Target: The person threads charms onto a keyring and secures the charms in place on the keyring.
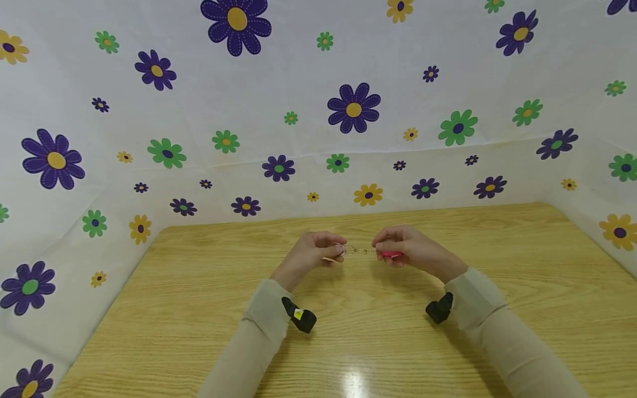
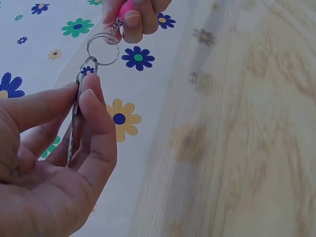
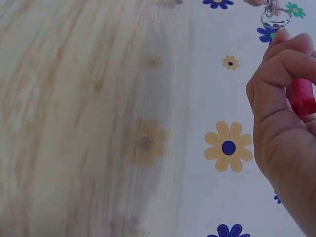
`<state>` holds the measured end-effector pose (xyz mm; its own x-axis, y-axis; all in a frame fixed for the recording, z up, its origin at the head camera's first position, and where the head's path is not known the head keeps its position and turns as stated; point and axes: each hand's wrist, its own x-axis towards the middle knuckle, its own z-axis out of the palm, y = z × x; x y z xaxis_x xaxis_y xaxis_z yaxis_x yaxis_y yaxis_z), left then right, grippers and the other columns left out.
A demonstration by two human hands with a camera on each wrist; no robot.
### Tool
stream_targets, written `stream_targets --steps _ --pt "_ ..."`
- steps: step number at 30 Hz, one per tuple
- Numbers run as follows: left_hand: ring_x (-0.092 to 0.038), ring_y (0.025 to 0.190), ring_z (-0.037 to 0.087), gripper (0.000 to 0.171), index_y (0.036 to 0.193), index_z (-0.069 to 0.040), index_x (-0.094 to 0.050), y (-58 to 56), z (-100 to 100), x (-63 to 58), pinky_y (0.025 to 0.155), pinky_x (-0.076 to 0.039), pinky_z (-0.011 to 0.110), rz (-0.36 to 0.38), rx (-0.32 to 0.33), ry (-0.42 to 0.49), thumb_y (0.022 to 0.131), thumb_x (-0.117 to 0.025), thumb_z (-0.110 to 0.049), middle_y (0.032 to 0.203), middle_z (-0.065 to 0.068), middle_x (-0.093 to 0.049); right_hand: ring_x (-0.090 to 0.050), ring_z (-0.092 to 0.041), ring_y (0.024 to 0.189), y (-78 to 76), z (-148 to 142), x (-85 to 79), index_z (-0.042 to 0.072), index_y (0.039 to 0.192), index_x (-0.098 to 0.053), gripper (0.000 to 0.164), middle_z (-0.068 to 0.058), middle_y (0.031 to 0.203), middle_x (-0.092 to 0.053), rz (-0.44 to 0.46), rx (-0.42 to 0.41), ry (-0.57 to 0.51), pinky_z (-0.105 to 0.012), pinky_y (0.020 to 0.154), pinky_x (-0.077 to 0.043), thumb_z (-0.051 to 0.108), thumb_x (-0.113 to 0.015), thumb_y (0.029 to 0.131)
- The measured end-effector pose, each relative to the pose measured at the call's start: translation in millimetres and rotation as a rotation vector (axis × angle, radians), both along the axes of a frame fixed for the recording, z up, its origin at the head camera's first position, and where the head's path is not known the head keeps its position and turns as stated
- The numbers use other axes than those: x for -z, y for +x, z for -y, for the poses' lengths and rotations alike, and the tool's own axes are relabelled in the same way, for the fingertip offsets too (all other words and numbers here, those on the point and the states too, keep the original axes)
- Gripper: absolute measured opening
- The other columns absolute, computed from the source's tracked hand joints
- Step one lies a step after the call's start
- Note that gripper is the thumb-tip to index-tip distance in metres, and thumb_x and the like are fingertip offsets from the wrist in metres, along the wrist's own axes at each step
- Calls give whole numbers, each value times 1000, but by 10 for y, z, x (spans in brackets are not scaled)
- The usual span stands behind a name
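My left hand (image 1: 312, 254) pinches a thin metal key (image 2: 74, 129) between thumb and fingers; the left wrist view shows it nearly edge-on, its head upward. Through the hole in the key's head passes a silver split ring (image 2: 118, 51). A short silver chain (image 1: 367, 251) links that ring to a pink-red fob (image 3: 302, 94). Curled fingers of my right hand (image 1: 410, 249) grip the fob and partly cover it, with its flared end showing in the right wrist view. Both hands are above the table, with ring and chain stretched between them.
Beneath the hands is a light wood-grain table (image 1: 358, 320). A white cloth (image 1: 298, 72) printed with purple, green and yellow flowers hangs behind it and along both sides. Each wrist wears a small black camera (image 1: 301, 316) over a beige sleeve.
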<state>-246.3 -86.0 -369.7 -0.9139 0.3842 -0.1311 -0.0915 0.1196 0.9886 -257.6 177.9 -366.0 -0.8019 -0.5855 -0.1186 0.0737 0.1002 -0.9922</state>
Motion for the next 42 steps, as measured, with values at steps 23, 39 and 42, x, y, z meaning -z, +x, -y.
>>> stream_targets --steps 23,39,42 --pt "-74 88 22 25 123 10 -64 -49 137 -22 93 -55 45 20 -101 -27 99 -61 6 103 22 -73 -71 -19 96 -43 -290 -45 -23 126 -50 31 -15 114 -70 -53 -42 16 -31 85 -58 -4 -53 102" --pt "-71 73 14 18 107 14 -66 -114 54 15 76 -61 33 -11 -326 -18 91 -71 7 91 16 -74 -63 -18 71 -122 -305 24 -14 111 -60 22 -11 90 -68 -163 158 268 -30 68 -59 2 -63 98" --pt "-70 69 13 17 103 12 -68 -141 11 13 73 -61 32 1 -367 -39 89 -74 6 87 13 -74 -62 -17 68 -147 -322 36 -14 110 -60 22 -9 87 -67 -145 194 273 -29 66 -59 3 -65 97"
